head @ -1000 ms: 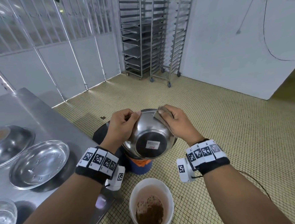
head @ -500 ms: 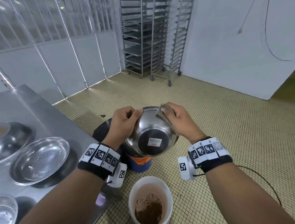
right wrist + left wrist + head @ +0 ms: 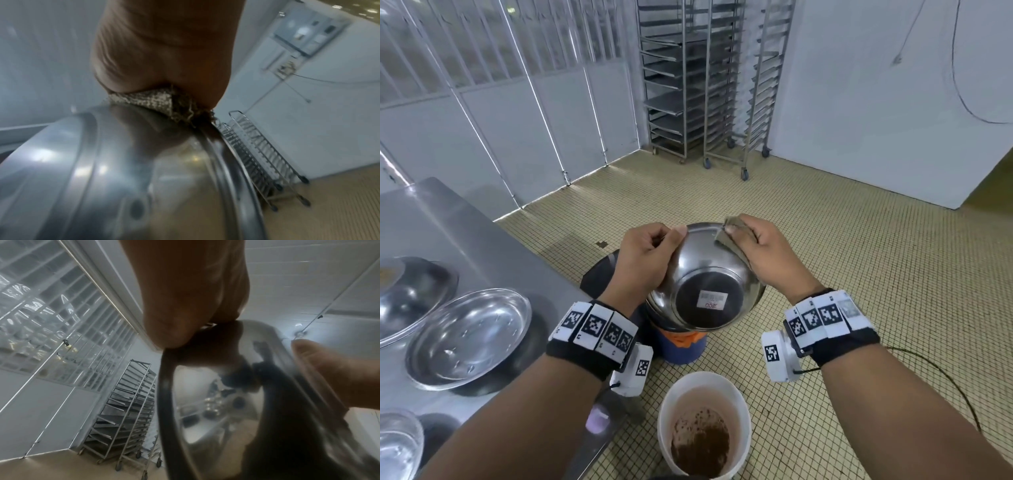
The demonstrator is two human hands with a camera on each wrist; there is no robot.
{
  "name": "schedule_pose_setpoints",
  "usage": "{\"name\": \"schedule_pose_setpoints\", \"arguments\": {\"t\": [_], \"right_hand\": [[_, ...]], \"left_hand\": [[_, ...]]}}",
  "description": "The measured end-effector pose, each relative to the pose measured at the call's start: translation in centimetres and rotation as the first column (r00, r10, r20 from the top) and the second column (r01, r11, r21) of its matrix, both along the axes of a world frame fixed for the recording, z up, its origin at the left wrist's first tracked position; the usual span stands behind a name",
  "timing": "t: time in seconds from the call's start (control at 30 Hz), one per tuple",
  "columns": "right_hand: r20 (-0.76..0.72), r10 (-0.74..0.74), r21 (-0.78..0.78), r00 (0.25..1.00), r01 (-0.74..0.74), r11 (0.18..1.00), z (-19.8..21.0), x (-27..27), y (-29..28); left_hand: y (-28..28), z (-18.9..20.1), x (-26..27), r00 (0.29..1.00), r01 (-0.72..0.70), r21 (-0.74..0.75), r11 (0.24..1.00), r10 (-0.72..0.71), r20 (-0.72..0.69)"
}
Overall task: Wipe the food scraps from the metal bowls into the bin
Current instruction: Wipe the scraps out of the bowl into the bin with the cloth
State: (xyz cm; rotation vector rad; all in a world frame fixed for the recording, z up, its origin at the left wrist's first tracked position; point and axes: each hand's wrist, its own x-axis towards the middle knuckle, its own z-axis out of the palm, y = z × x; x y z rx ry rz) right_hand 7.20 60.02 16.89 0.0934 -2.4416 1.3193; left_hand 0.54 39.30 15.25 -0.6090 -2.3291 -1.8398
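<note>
I hold a metal bowl (image 3: 705,277) tipped away from me over a dark bin (image 3: 678,346), its stickered underside toward my face. My left hand (image 3: 650,253) grips the bowl's left rim, thumb on top; the left wrist view shows the thumb on the bowl's (image 3: 236,394) rim. My right hand (image 3: 760,250) grips a grey-brown cloth (image 3: 732,236) pressed over the bowl's upper right rim. In the right wrist view the cloth (image 3: 152,100) lies between my palm and the bowl (image 3: 123,170). The bowl's inside is hidden.
A steel table (image 3: 458,222) on my left carries a shallow metal bowl (image 3: 469,339) and others at its edge. A white bucket (image 3: 703,425) with brown scraps stands on the tiled floor just below the bin. Wheeled tray racks (image 3: 705,78) stand at the far wall.
The bowl and both hands have stayed over the bin and drifted slightly up in the view. My right hand with the cloth has shifted a little along the upper rim.
</note>
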Motion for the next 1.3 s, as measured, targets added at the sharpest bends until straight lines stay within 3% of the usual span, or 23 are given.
{"name": "schedule_pose_setpoints", "arguments": {"t": [0.17,0.27,0.33,0.43,0.63,0.7,0.77,0.87,0.93,1.03,1.2,1.3], "right_hand": [[0.118,-0.071,-0.432,0.99,0.116,0.894,-2.8,0.8,0.4],[0.127,-0.096,-0.469,0.987,0.145,0.871,-2.9,0.7,0.5],[0.114,-0.099,-0.378,0.989,0.135,0.916,-2.1,0.7,0.6],[0.055,-0.057,-0.13,0.997,0.064,0.989,-0.7,0.8,0.4],[0.06,0.019,0.14,0.998,-0.028,0.99,0.7,1.0,0.3],[0.057,0.027,0.128,0.998,-0.034,0.991,0.2,1.0,0.0],[0.044,-0.001,0.01,0.999,0.001,1.0,-0.8,1.1,-0.3],[0.054,-0.061,-0.185,0.997,0.07,0.98,-2.7,1.3,0.2],[0.07,-0.086,-0.231,0.994,0.1,0.968,-3.7,1.2,0.4],[0.066,-0.073,-0.193,0.995,0.084,0.977,-3.3,0.5,0.5],[0.003,0.065,0.143,0.998,-0.065,0.988,0.2,-0.9,-0.5],[0.01,0.007,-0.028,1.0,-0.007,1.0,-0.5,-0.3,0.3]], "left_hand": [[-1.0,-0.9,-1.0,0.972,-0.197,0.204,0.959,0.163,0.172],[-1.1,-1.0,-0.4,0.991,-0.137,0.048,0.989,0.136,0.018],[-1.4,-0.7,-0.6,0.998,-0.054,-0.102,0.993,0.051,-0.037],[-1.2,0.1,-0.4,0.994,0.106,-0.171,0.98,-0.105,0.012],[-1.0,1.6,0.7,0.969,0.244,-0.236,0.941,-0.244,0.031],[-0.9,1.2,0.5,0.977,0.207,-0.227,0.952,-0.213,0.0],[-0.7,0.8,0.2,0.99,0.119,-0.193,0.974,-0.132,-0.051],[-1.0,0.5,-0.3,0.999,0.017,-0.069,0.998,-0.019,-0.029],[-1.5,0.4,-0.4,1.0,-0.024,-0.001,1.0,0.024,0.004],[-1.2,0.3,-0.2,0.999,0.051,-0.03,0.998,-0.051,-0.005],[0.0,0.1,-0.1,0.989,0.098,-0.142,0.985,-0.113,-0.099],[-0.6,0.3,-0.8,0.997,0.013,-0.052,0.999,-0.017,-0.075]]}}
